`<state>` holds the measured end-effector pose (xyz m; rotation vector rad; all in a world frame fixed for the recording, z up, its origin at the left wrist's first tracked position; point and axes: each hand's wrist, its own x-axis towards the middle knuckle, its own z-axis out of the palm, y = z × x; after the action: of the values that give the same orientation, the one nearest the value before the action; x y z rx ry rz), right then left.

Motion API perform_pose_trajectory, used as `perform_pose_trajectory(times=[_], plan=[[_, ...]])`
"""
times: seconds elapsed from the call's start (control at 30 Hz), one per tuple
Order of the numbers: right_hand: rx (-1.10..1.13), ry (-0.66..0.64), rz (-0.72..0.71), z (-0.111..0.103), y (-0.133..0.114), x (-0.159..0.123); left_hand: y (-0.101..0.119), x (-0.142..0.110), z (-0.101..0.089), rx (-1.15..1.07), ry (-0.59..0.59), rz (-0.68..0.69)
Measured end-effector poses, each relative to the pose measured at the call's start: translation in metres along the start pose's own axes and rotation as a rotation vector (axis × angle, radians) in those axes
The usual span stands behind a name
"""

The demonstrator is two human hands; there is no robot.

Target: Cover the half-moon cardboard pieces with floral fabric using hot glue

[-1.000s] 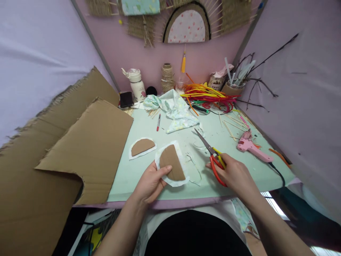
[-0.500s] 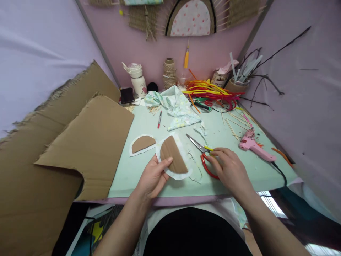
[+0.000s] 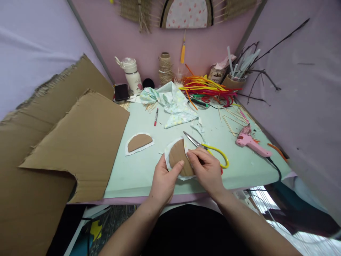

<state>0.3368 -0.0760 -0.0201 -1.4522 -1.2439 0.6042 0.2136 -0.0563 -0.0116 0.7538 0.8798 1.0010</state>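
A half-round cardboard piece (image 3: 178, 155) with a white fabric border is held up over the front of the table. My left hand (image 3: 165, 177) grips its lower left side, thumb on the cardboard. My right hand (image 3: 206, 170) pinches the fabric border along the straight right edge. Scissors (image 3: 218, 151) with one yellow and one red handle lie just beyond my right hand, blades pointing away to the left; part of the red handle is hidden. A second half-round cardboard piece (image 3: 140, 142) on white fabric lies flat to the left.
Large cardboard sheets (image 3: 87, 142) cover the left side. A pink glue gun (image 3: 252, 142) lies at right with its cord. Crumpled patterned fabric (image 3: 173, 105), a marker (image 3: 156, 117), a twine spool (image 3: 165, 69), a bottle (image 3: 132, 76) and red-yellow cords (image 3: 210, 87) sit farther back.
My right hand has let go of the scissors, which now lie on the table, and has moved left to the fabric edge. My left hand still holds the half-round piece.
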Motion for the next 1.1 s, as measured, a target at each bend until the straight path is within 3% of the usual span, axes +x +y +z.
perform_pose_trajectory(times=[0.17,0.57,0.63,0.77,0.87,0.93,1.03,1.1], plan=[[-0.114,0.045,-0.102,0.002,0.000,0.000,-0.003,0.001,0.000,0.041,0.016,0.031],[-0.152,0.089,-0.213,0.009,0.013,-0.001,-0.013,0.009,-0.008,0.140,0.001,0.094],[-0.086,0.039,-0.131,0.002,0.013,0.002,-0.008,0.010,-0.011,0.166,-0.047,0.069],[0.189,-0.181,0.241,-0.018,0.010,0.014,0.008,0.010,-0.023,0.432,-0.255,-0.008],[0.251,-0.311,0.347,-0.028,0.008,0.018,0.014,0.012,-0.028,0.536,-0.268,0.015],[0.287,-0.229,0.360,-0.027,0.008,0.019,0.014,0.014,-0.030,0.489,-0.205,0.049],[0.389,-0.003,0.422,-0.020,0.012,0.016,0.009,0.015,-0.032,0.404,-0.113,0.095],[0.454,0.081,0.465,-0.014,0.016,0.015,0.005,0.014,-0.034,0.486,-0.069,0.154]])
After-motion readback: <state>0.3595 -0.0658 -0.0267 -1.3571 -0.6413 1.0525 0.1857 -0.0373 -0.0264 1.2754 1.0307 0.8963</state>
